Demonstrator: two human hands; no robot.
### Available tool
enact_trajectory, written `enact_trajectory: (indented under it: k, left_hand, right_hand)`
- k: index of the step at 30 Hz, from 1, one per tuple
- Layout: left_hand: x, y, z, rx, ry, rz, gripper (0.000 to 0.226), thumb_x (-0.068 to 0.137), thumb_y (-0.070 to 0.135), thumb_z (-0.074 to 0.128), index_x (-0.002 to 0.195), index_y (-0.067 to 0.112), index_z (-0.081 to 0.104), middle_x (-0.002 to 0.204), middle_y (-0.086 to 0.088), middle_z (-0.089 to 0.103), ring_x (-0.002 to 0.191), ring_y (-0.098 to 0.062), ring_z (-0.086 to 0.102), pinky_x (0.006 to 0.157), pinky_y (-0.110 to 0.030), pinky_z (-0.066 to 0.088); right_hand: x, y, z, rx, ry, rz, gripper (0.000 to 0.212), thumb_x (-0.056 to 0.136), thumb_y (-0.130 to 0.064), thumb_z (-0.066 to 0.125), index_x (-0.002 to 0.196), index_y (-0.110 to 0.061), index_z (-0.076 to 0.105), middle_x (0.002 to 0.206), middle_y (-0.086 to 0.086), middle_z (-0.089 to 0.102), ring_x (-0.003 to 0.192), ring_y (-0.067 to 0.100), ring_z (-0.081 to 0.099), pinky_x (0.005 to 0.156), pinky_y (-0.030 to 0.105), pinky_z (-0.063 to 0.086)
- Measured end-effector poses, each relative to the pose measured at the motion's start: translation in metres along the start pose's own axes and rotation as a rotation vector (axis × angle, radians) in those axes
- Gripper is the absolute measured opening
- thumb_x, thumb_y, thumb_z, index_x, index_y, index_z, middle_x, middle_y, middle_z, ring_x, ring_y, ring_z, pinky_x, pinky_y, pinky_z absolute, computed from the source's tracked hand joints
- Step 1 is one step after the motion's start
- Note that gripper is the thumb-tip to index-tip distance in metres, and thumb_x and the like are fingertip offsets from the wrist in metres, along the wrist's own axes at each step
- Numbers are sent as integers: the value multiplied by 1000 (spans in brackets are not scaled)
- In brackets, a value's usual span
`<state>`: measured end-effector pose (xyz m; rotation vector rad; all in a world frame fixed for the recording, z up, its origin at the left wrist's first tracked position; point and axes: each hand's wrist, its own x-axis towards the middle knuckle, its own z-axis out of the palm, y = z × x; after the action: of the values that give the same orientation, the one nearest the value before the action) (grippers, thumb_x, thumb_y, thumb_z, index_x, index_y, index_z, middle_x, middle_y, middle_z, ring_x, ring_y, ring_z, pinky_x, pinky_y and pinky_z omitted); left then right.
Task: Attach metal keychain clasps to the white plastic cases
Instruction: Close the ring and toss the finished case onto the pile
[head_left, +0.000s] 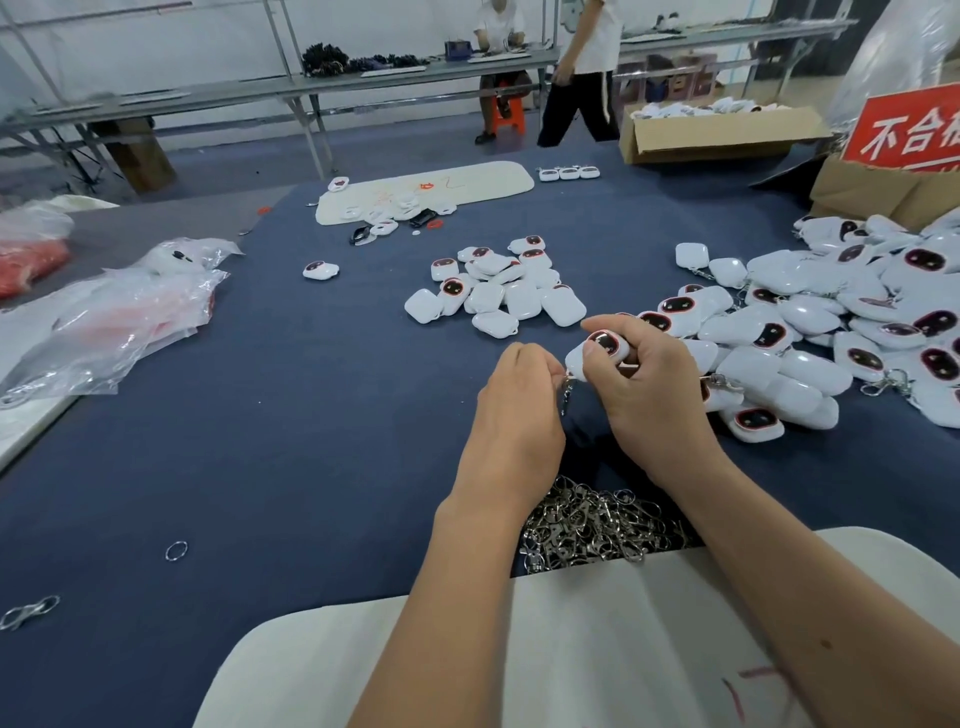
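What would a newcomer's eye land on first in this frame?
Centre frame, the right hand grips a white case while the left hand pinches a metal clasp at its corner. A big heap of cases sprawls right; loose clasps lie piled beneath the wrists.

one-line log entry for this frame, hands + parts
step: attaching clasp | right hand: grips white case | left hand: pinches clasp at case edge | clasp pile: near table edge | clasped cases: heaped right
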<state>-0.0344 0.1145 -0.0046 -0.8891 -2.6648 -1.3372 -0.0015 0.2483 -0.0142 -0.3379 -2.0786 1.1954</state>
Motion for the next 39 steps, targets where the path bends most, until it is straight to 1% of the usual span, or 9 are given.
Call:
enact_trajectory:
  k: [3,6,9,12,16,21,27,35,39]
  left_hand:
    - [-1,0,1,46,-14,-4,15,79,22,28,84,22,43,96,4,47,82,-18,43,68,-38,40]
    - [-2,-3,3,106,11,18,13,88,9,36,84,21,41,95,3,45,79,-17,38,68,-34,30]
    - [-1,-1,5,51,104,38,14,90,16,35,82,19,46,94,2,51,82,-18,43,70,-37,38]
    - [3,0,7,-81,196,92,17,98,6,50,84,13,57,90,1,57,86,-19,51,76,-41,45]
    - [8,-3,5,-206,233,149,11,96,5,64,93,15,68,95,4,66,90,-10,61,81,-31,52]
    - [9,-6,3,-226,281,207,19,88,-2,69,92,16,72,91,7,69,88,-7,66,81,-25,55]
    - [8,-8,0,-150,330,270,16,88,0,70,87,15,74,87,8,70,86,-9,66,76,-32,55]
    - [7,-5,0,-227,357,192,16,90,3,71,90,19,73,78,14,70,78,-7,67,69,-23,54]
    - [7,-5,1,-269,354,144,16,88,2,72,80,16,72,75,12,69,72,-10,66,66,-23,53]
  right_hand:
    - [-2,-3,2,-43,17,-29,17,97,-11,62,111,-13,71,79,-5,67,75,12,60,65,13,43]
    - [-4,-3,4,-65,21,-41,12,95,-12,63,105,-15,70,76,-5,65,73,12,59,65,17,43]
    - [-1,1,4,22,22,34,10,95,-13,62,101,-16,69,69,-10,62,61,7,53,62,19,41]
    - [2,5,2,237,47,151,12,96,-11,60,100,-15,71,56,-15,55,52,4,45,54,19,40]
    - [2,5,2,422,36,259,13,99,-11,60,101,-15,73,58,-10,53,52,7,44,49,19,39]
    - [4,7,3,621,-32,345,13,103,-10,57,103,-6,70,59,-4,46,49,7,37,44,17,33]
    - [5,8,3,642,-65,376,13,102,-12,59,101,-8,71,69,7,43,57,12,34,49,23,28]
    - [3,7,1,643,-98,372,7,100,-16,65,98,-11,71,61,-4,54,48,6,40,44,17,33]
    - [2,3,1,674,-83,366,9,98,-22,71,92,-15,70,61,-3,57,48,6,43,45,17,34]
